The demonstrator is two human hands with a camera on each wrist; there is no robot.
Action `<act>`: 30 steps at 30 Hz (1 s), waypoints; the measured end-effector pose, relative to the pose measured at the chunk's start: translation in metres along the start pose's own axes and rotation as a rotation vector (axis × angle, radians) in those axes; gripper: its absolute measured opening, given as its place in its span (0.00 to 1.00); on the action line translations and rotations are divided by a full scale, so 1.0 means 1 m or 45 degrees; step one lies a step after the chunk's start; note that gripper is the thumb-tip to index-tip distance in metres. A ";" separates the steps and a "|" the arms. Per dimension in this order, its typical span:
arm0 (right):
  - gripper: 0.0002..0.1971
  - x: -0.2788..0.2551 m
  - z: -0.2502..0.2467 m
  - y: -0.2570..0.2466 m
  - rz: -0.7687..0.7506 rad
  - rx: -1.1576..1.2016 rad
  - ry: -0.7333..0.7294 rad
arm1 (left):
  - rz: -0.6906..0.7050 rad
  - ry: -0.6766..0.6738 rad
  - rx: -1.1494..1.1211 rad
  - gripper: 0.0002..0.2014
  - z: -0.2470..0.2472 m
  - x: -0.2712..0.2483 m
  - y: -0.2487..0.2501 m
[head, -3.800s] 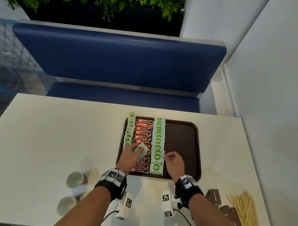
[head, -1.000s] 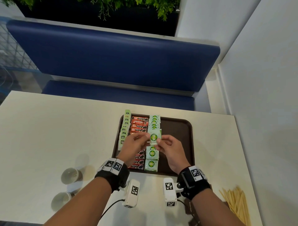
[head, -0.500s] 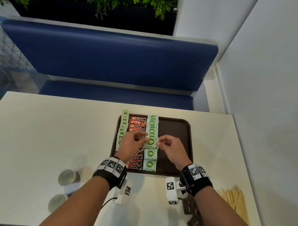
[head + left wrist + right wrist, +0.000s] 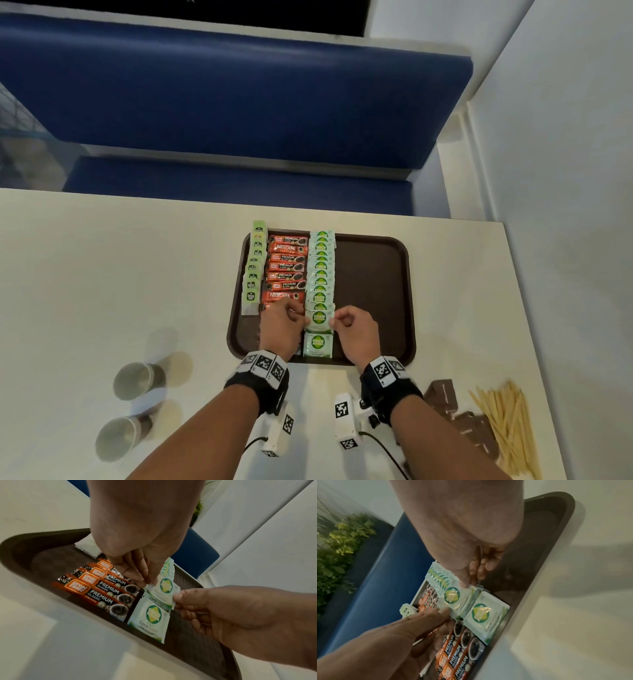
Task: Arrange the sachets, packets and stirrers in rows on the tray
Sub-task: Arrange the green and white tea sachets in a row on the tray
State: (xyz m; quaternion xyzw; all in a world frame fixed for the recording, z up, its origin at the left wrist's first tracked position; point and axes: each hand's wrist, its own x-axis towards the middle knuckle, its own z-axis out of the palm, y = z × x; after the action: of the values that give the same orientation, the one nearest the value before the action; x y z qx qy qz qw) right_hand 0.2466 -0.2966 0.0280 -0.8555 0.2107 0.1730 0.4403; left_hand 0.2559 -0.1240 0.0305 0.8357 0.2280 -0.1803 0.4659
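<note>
Down it comes: both hands, left hand and right hand, each grip pinching an edge, lower the coco sugar sachet from mid-air into its row, centre frame on the tray; stirrers wait lower right.

White table carries brown tray, two paper cups, brown packets, wooden stirrers.

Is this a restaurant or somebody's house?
Probably a cafe or diner booth. There's a blue padded bench behind the table, a brown serving tray of coffee packets, and paper cups.
</note>
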 end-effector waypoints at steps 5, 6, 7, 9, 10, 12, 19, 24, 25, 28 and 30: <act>0.03 0.001 0.005 0.005 -0.018 0.012 0.034 | -0.037 0.022 0.061 0.13 0.005 0.003 -0.002; 0.03 0.002 0.005 0.005 -0.022 0.011 0.034 | -0.040 0.024 0.072 0.13 0.006 0.004 -0.002; 0.03 0.002 0.005 0.004 -0.022 0.007 0.033 | -0.041 0.023 0.081 0.13 0.006 0.004 -0.001; 0.04 0.004 0.006 0.005 -0.007 0.002 0.029 | -0.032 0.018 0.102 0.13 0.005 0.005 -0.001; 0.05 0.004 0.007 0.006 0.005 -0.002 0.026 | -0.029 0.018 0.116 0.13 0.005 0.005 0.000; 0.06 0.004 0.008 0.006 0.019 -0.008 0.025 | -0.024 0.024 0.152 0.13 0.005 0.004 0.000; 0.07 -0.001 0.011 0.009 0.045 -0.005 0.043 | -0.025 0.023 0.215 0.12 0.002 -0.001 0.002; 0.08 -0.004 0.008 0.010 0.029 0.031 0.052 | -0.027 -0.022 0.173 0.13 0.002 -0.001 0.000; 0.08 -0.004 0.007 0.010 0.028 0.038 0.053 | -0.030 -0.033 0.166 0.13 0.002 -0.001 0.000; 0.07 -0.007 0.003 0.010 0.036 0.052 0.055 | -0.036 -0.027 0.175 0.12 0.000 -0.003 0.000; 0.07 -0.010 -0.001 0.011 0.029 0.077 0.066 | -0.017 0.027 0.176 0.10 -0.003 -0.006 0.004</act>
State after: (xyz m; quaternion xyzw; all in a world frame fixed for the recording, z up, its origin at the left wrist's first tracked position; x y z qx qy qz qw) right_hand 0.2329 -0.3014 0.0257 -0.8434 0.2370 0.1495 0.4585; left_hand 0.2529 -0.1243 0.0378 0.8663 0.2257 -0.1899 0.4032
